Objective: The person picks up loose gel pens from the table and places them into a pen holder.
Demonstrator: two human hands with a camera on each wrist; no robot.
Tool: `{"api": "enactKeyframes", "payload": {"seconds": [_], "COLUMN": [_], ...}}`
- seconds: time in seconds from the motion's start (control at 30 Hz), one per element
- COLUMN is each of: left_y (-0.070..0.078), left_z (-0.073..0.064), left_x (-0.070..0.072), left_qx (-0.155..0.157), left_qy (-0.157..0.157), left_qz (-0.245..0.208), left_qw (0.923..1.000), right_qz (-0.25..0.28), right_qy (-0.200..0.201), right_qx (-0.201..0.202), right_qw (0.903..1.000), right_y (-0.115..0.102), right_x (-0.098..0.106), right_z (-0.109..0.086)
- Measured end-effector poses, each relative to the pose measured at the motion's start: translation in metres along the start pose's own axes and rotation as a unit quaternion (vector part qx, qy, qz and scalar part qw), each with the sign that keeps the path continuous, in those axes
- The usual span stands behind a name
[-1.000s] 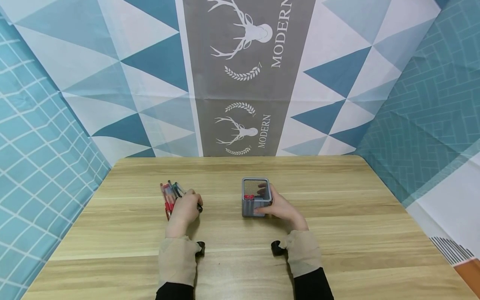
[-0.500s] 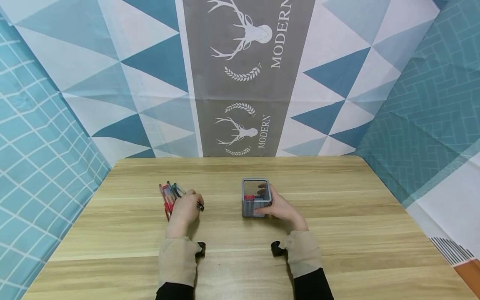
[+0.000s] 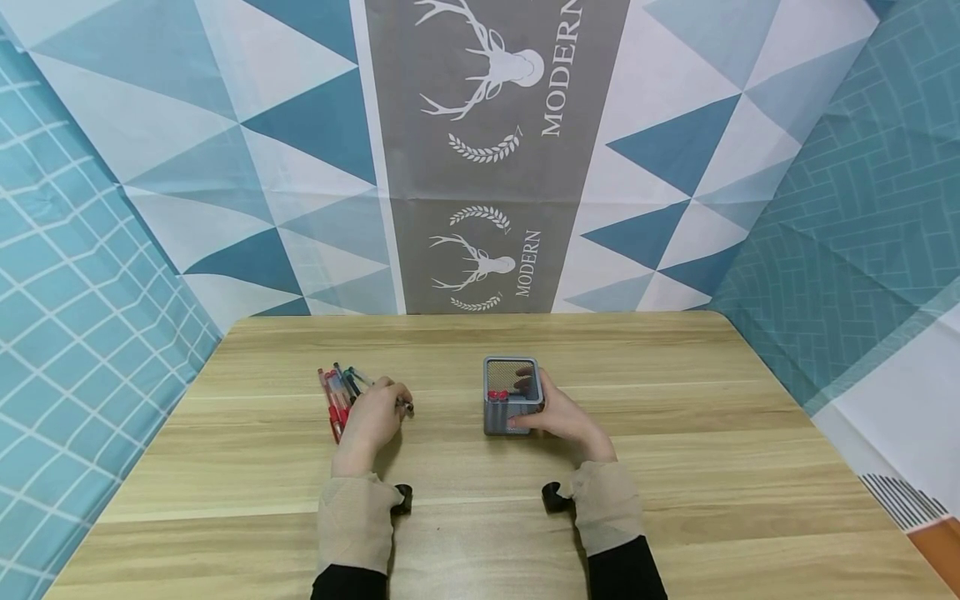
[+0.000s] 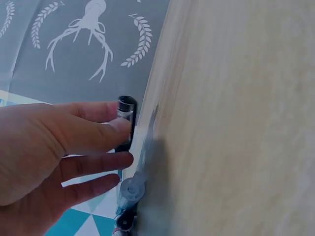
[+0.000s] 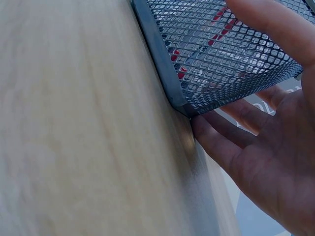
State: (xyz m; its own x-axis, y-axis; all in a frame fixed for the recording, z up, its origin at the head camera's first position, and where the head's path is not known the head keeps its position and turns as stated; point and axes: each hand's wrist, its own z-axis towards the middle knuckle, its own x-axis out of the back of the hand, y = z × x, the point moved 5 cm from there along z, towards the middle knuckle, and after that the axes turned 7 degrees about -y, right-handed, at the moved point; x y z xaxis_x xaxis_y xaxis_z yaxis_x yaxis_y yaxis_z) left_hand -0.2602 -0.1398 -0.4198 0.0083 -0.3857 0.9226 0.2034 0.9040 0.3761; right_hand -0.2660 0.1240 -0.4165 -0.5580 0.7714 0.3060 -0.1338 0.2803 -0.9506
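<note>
My left hand (image 3: 371, 417) pinches a pen with a black end (image 4: 127, 104) between thumb and index finger; the two lower fingers in the left wrist view hold nothing. Most of this pen is hidden behind the hand in the head view. Just left of it lies a loose group of pens, with a red pen (image 3: 332, 408) at its outer side and dark and teal ones nearer the hand. My right hand (image 3: 566, 414) grips the right side of a grey square mesh pen holder (image 3: 512, 418), which stands upright on the table. Two red pen ends (image 3: 498, 395) show inside it.
The wooden table (image 3: 480, 533) reaches back to a patterned cloth wall (image 3: 480, 183), and more patterned cloth hangs at both sides. Each wrist wears a wrap with a small black camera.
The pen in my left hand has shifted slightly right and away from me, its black end rising a little in the head view. My right hand and the pen holder stay put.
</note>
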Motion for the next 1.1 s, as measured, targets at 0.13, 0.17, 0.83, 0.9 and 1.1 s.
{"api": "enactKeyframes", "payload": {"seconds": [0.13,0.17,0.83,0.9,1.1], "left_y": [0.0,0.0,0.011,0.013,0.019], "left_z": [0.0,0.0,-0.005,-0.006,-0.008], "left_x": [0.004,0.005,0.031,0.035,0.045], "left_qx": [0.008,0.009,-0.028,-0.04,-0.063], "left_qy": [0.009,0.012,0.115,0.136,0.178], "left_qz": [-0.005,-0.007,-0.038,-0.033,-0.022], "left_qw": [0.9999,0.9999,0.9922,0.9894,0.9818], "right_qz": [0.004,0.005,0.005,0.002,0.002], "right_qy": [-0.002,-0.003,-0.002,-0.001,-0.001], "right_qx": [-0.001,-0.001,-0.004,-0.004,-0.005], "right_qw": [1.0,1.0,1.0,1.0,1.0], "right_y": [0.001,0.002,0.0,0.0,0.0], "right_x": [0.0,0.0,-0.001,-0.001,-0.001], "right_z": [0.0,0.0,-0.001,-0.001,-0.001]}}
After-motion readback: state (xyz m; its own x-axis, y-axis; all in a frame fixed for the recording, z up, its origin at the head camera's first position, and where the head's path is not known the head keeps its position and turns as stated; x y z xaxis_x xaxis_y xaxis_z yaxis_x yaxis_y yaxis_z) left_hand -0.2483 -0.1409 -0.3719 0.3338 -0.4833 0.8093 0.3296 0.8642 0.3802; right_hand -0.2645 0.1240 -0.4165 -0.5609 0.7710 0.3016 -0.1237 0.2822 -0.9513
